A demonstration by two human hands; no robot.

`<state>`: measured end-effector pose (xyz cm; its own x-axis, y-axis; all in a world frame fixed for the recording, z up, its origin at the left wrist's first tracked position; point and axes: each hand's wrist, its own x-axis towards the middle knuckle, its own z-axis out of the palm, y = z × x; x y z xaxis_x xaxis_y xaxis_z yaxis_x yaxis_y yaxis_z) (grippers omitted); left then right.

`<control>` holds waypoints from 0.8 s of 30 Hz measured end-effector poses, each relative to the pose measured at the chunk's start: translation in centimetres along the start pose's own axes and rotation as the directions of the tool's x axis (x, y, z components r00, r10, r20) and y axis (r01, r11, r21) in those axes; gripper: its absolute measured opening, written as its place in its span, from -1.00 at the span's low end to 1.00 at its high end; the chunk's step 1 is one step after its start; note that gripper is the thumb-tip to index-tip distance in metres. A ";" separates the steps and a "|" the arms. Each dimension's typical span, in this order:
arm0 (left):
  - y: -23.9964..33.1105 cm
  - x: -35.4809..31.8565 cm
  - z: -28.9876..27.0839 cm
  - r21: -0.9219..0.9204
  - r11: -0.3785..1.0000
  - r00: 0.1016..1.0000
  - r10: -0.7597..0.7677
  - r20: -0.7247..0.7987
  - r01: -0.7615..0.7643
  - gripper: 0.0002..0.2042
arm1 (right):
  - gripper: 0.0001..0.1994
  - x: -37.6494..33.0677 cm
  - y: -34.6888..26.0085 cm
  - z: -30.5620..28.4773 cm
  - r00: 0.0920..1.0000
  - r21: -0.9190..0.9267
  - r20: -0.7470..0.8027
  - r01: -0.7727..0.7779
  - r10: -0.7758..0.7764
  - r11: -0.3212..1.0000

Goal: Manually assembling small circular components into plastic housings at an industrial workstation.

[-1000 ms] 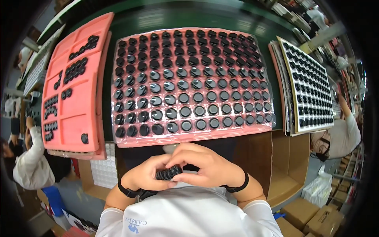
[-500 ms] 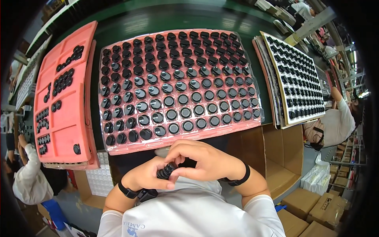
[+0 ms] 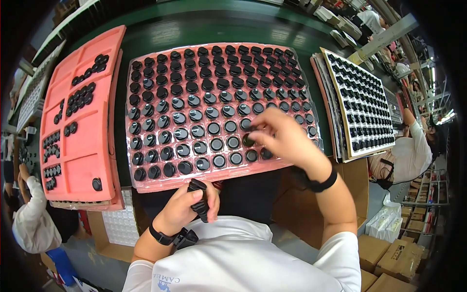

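Note:
A clear plastic tray (image 3: 160, 185) on a pink sheet lies in front of me, with rows of small black round lens-like pieces (image 3: 206, 85) in its pockets. Some show a glossy top, others a flat grey disc. Close to my body, below the tray's front edge, my left hand (image 3: 177, 209) is closed around a short stack of black round pieces (image 3: 198, 198). My right hand (image 3: 284, 138) reaches over the tray's right-hand part, its fingertips pinching a dark round piece (image 3: 250, 129). The hand hides several pockets beneath it.
Left stands a stack of pink foam trays (image 3: 80, 170) holding scattered black pieces. At right is a stack topped by a white tray (image 3: 360, 107) full of black pieces. An open cardboard box (image 3: 352, 194) sits below the table's edge. Other people work on both sides.
My right hand has left the left hand and moved forward and right over the tray. The left hand keeps the stack, now tilted more upright. The view has shifted slightly.

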<state>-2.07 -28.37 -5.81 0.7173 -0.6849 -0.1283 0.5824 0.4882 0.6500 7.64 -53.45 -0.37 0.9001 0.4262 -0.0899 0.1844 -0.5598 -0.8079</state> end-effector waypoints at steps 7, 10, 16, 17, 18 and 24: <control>-0.6 -1.3 -1.4 0.097 0.956 0.959 0.281 -0.035 -0.277 -0.76 | -0.78 3.3 4.1 -1.7 0.956 -0.659 -0.192 0.043 -0.223 0.751; -0.3 -1.5 -1.2 0.146 0.932 0.936 0.344 -0.070 -0.331 -0.78 | -0.79 3.9 5.2 -1.3 0.948 -0.642 -0.170 0.100 -0.269 0.760; -0.2 -2.3 -1.1 0.273 0.867 0.875 0.464 -0.138 -0.417 -0.78 | -0.80 0.8 0.7 -0.5 0.979 -0.398 -0.160 0.055 -0.128 0.916; -0.3 -2.2 -0.8 0.340 0.853 0.869 0.468 -0.162 -0.396 -0.75 | -0.81 -0.2 -0.2 0.4 0.991 -0.190 -0.118 0.042 -0.065 0.981; -0.4 -2.0 -0.5 0.405 0.835 0.862 0.472 -0.182 -0.372 -0.73 | -0.81 -1.3 -1.2 1.5 0.994 -0.041 -0.070 0.077 -0.080 0.996; -0.4 -0.7 0.8 0.585 0.765 0.880 0.442 -0.174 -0.268 -0.62 | -0.72 -5.0 -2.6 8.0 0.983 0.337 -0.049 0.183 -0.177 0.924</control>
<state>-3.15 -28.53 -5.37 0.9552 -0.2928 0.0438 0.0296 0.2413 0.9700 -0.48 -48.42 -2.50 0.8715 0.4833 0.0831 0.2021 -0.1997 -0.9588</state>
